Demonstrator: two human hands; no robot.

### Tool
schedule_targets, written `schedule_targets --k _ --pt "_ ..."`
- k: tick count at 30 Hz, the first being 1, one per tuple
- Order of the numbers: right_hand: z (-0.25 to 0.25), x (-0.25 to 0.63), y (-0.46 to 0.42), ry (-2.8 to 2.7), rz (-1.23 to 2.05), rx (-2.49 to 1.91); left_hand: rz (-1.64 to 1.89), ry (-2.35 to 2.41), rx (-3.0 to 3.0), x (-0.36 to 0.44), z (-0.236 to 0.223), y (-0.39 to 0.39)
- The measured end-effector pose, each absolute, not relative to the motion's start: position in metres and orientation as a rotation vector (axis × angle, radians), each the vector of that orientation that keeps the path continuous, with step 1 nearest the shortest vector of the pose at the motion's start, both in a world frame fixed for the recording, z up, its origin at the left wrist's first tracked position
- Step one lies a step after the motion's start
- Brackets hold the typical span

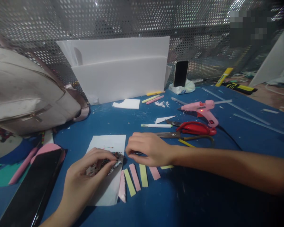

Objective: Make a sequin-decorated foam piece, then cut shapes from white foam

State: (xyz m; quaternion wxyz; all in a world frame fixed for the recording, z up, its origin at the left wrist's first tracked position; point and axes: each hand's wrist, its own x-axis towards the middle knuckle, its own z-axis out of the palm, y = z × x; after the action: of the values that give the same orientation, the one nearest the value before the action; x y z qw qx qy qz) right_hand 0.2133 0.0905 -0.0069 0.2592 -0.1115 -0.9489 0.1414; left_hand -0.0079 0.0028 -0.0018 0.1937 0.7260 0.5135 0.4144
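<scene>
Being worked over a white sheet [104,197] on a blue counter [191,192], a dark, speckled cluster [118,156] is being partly covered by the left hand [79,171], thumb and forefinger nearly meeting; whether a piece is being gripped cannot be told. Between two and three o'clock from it, the right hand [149,149] is being held loosely curled, its contents hidden. Strip-cutting is being judged largely done: pink strips [134,177] and yellow-green strips [144,176] are being displayed at seven o'clock from the right hand. Work on the cluster is seemingly being left unfinished. At two o'clock, a lit glue gun [200,108] is being left unheld.
</scene>
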Motion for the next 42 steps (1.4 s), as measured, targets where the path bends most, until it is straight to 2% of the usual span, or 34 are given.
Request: schedule_targets --k 42 --pt "-0.0074 0.2129 0.0912 -2.569 0.371 -0.303 1.169 1.433 2.04 -0.0078 -0.0039 0.0043"
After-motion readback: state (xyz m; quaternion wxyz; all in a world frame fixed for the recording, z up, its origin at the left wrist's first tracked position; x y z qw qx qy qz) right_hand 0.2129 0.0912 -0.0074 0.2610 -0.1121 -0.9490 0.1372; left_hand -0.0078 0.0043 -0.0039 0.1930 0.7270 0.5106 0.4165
